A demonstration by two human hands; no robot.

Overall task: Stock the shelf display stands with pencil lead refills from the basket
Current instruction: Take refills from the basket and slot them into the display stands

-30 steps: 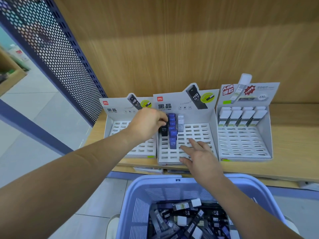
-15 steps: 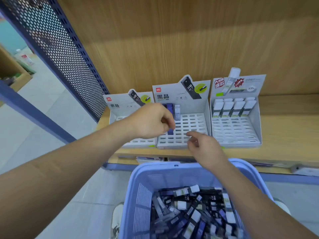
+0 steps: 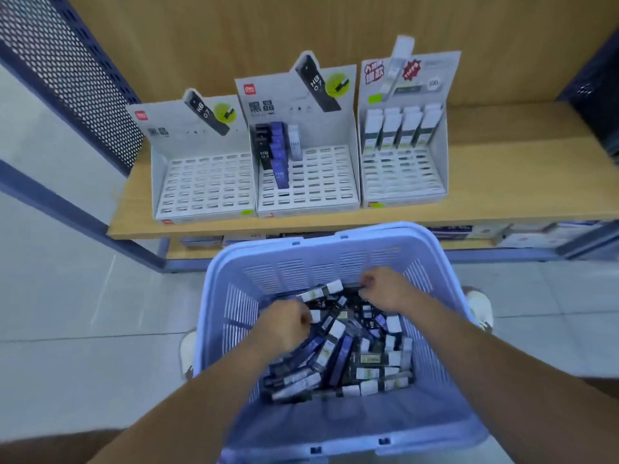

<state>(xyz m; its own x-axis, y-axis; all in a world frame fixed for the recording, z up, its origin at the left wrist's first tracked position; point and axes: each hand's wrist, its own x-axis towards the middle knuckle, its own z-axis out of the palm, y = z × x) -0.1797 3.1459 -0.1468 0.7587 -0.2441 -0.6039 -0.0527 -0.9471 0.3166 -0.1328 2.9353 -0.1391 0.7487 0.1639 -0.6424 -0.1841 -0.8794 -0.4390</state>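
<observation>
A lilac basket (image 3: 335,236) stands below the shelf with a pile of black, blue and white-capped pencil lead refills (image 3: 355,360) in it. Both my hands are down in the basket. My left hand (image 3: 284,326) has its fingers curled onto the pile; blur hides whether it holds anything. My right hand (image 3: 385,289) pinches a dark refill (image 3: 351,286) at the far side of the pile. Three white display stands sit on the wooden shelf: the left stand (image 3: 201,185) has bare slots, the middle stand (image 3: 318,185) has black, blue and white refills at its back left, and the right stand (image 3: 402,175) has a back row.
The wooden shelf (image 3: 502,169) runs right of the stands. A perforated blue panel (image 3: 67,72) bounds it on the left. Boxes lie on a lower shelf (image 3: 485,232) behind the basket. My white shoes show either side of the basket on the tiled floor.
Both hands have left the middle stand and dropped into the basket. The view has tilted down, and the stands now lie further away.
</observation>
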